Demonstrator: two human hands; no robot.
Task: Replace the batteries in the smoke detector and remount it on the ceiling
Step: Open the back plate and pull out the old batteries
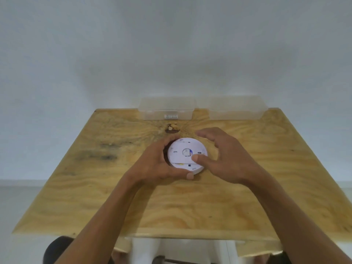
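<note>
Plywood table (pixel 190 206) bears detector (pixel 182 149); two boxes (pixel 167 109).

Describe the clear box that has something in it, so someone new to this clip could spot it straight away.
Start at the plywood table and follow it to its far edge by the wall, where two clear plastic boxes stand side by side. The one meant is the left-hand box. Unlike the right-hand box, it shows a small white item low against its front wall.

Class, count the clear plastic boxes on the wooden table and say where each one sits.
2. One clear plastic box sits at the table's far edge, left of centre, with something small and white inside; the other box sits beside it to the right. No others show.
</note>
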